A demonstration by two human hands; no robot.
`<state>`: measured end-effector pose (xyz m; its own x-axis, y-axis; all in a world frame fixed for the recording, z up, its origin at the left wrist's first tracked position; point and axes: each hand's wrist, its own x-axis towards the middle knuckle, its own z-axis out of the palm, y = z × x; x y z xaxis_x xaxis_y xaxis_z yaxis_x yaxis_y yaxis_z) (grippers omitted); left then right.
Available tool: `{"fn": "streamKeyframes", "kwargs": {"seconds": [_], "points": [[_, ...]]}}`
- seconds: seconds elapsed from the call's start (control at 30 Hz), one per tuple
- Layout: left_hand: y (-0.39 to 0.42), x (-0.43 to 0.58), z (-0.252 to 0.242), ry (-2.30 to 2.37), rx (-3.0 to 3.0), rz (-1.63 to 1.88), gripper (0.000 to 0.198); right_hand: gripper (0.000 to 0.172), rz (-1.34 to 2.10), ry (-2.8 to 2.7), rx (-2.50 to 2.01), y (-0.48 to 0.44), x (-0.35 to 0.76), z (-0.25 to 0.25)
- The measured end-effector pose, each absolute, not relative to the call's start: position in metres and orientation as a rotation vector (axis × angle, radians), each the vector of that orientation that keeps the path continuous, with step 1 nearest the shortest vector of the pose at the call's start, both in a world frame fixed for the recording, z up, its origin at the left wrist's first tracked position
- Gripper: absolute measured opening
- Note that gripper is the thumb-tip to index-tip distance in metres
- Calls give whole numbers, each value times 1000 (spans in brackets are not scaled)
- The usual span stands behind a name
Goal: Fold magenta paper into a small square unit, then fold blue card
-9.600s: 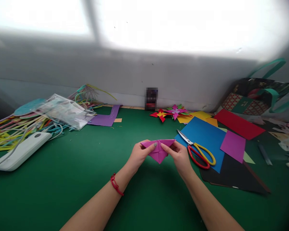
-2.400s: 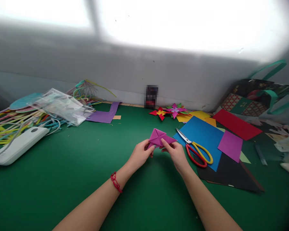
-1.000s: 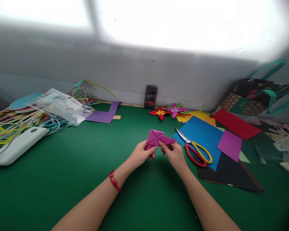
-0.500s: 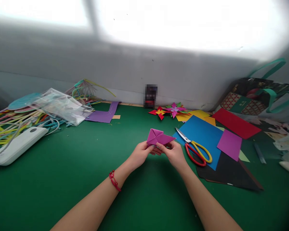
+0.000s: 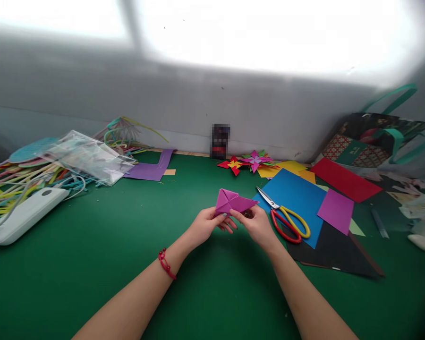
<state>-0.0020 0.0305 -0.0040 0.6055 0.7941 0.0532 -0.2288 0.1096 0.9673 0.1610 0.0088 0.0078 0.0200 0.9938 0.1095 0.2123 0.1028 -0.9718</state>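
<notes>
Head view showed both of my hands meeting over the green table, a little in front of me. My left hand was closed in a pinch on the lower left edge of the folded magenta paper, and my right hand was pinched on its lower right edge, fingertips nearly touching each other beneath it. The paper was held just above the table, its creased faces tilted up and away from me, with one point reaching to the right. A red bracelet sat on my left wrist.

Just beside my right hand lay the scissors, red and yellow handles toward me, blades resting on a blue sheet. A purple square overlapped that sheet's right side, a black sheet lay under its near corner, and a red sheet lay farther back. Finished paper stars sat near the wall. Well apart on my left were a white device, a clear plastic bag and a heap of coloured strips.
</notes>
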Motion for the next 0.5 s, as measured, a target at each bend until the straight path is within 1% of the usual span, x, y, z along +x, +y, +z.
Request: {"fn": "streamKeyframes", "kwargs": {"seconds": [0.27, 0.5], "points": [[27, -4, 5, 556, 1318, 776, 32, 29, 1021, -1401, -1252, 6, 162, 13], [27, -2, 6, 637, 1284, 840, 44, 31, 1047, -1339, -1245, 9, 159, 5]]}}
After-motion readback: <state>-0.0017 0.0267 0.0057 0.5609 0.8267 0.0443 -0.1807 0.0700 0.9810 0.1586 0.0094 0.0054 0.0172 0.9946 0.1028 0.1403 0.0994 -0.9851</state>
